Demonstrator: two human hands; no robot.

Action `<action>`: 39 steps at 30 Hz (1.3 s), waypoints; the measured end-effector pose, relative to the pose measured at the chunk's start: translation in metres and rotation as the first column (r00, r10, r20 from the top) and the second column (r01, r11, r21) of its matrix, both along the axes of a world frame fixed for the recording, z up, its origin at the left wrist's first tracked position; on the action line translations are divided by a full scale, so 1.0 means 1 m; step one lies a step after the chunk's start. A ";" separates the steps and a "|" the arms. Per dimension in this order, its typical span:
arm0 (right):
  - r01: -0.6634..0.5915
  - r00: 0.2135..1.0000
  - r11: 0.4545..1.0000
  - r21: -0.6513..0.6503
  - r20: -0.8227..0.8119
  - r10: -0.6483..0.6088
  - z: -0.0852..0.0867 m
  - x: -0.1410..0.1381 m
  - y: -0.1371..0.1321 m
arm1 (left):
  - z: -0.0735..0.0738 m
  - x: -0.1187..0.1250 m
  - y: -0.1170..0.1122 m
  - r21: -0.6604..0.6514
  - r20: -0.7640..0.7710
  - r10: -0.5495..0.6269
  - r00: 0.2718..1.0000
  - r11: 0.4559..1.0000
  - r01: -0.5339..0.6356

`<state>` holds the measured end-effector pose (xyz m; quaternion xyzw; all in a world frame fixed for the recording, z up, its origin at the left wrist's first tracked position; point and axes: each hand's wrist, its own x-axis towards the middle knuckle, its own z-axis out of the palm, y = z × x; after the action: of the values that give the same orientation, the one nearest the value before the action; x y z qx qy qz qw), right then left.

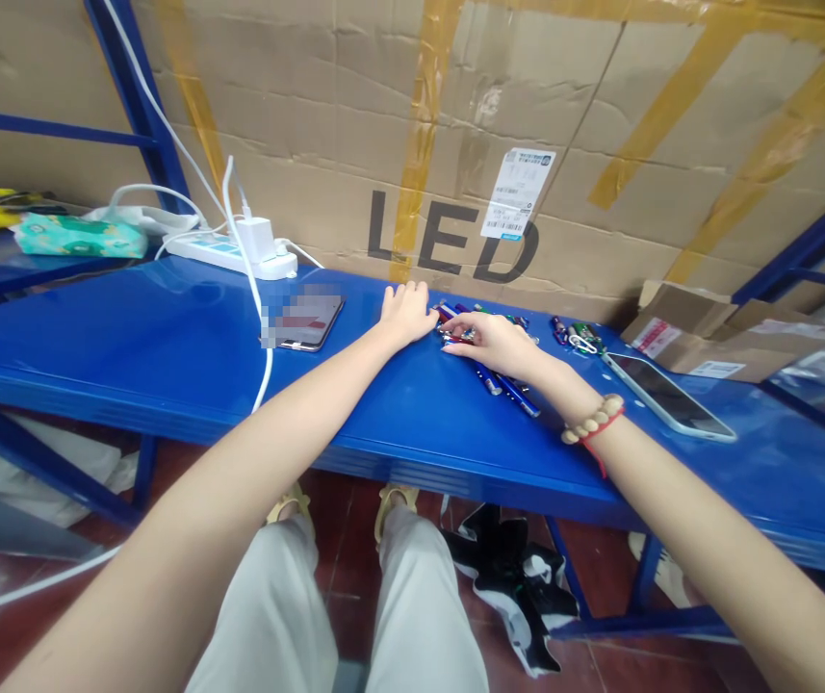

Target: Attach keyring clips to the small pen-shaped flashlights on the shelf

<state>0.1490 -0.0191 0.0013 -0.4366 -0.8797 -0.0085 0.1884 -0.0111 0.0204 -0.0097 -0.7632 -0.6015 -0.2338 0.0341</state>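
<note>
Small shiny metal tubes (pixel 490 379), mostly blue with some red, lie in a loose pile on the blue shelf top (pixel 383 414); they look like pen-shaped lights, though their exact kind is unclear. At the pile's left edge, my left hand (pixel 406 316) rests with its fingers stretched out and nothing in them. My right hand (pixel 497 345) bends over the pile, its thumb and fingers closing around a small red tube (pixel 458 338). That hand covers part of the pile. Further right, a smaller group of tubes (pixel 575 335) has a white carabiner clip beside it.
A big cardboard box (pixel 325 125) marked LED stands behind. Left are a dark phone (pixel 311 320), a white power strip (pixel 228 254) with cables, and a green tissue pack (pixel 80 236). Right are a light-cased phone (pixel 668 395) and a small opened carton (pixel 715 332).
</note>
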 end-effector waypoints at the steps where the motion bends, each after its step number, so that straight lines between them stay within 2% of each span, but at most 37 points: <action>1: 0.001 1.000 1.000 0.001 -0.002 -0.001 0.000 0.000 0.001 | 0.000 0.001 0.000 0.002 -0.002 -0.004 1.000 1.000 0.004; 8: 0.004 1.000 1.000 0.001 -0.013 -0.004 0.001 0.001 0.003 | -0.001 0.002 0.000 0.007 -0.015 -0.014 1.000 1.000 0.014; 15: -0.019 0.997 0.998 -0.056 -0.071 0.015 0.000 0.002 0.004 | -0.001 0.002 0.000 0.019 -0.016 -0.008 1.000 1.000 0.008; 29: -0.080 0.989 0.996 0.030 -0.122 0.083 -0.005 0.001 0.007 | 0.000 0.001 0.002 0.022 -0.020 -0.020 1.000 1.000 0.020; 39: -0.069 0.991 0.997 0.043 -0.115 0.074 -0.006 -0.002 0.006 | -0.002 0.002 0.004 0.031 -0.024 -0.025 0.999 0.999 0.026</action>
<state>0.1475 -0.0126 -0.0048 -0.4008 -0.8819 0.0067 0.2482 -0.0090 0.0245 -0.0117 -0.7729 -0.5874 -0.2347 0.0503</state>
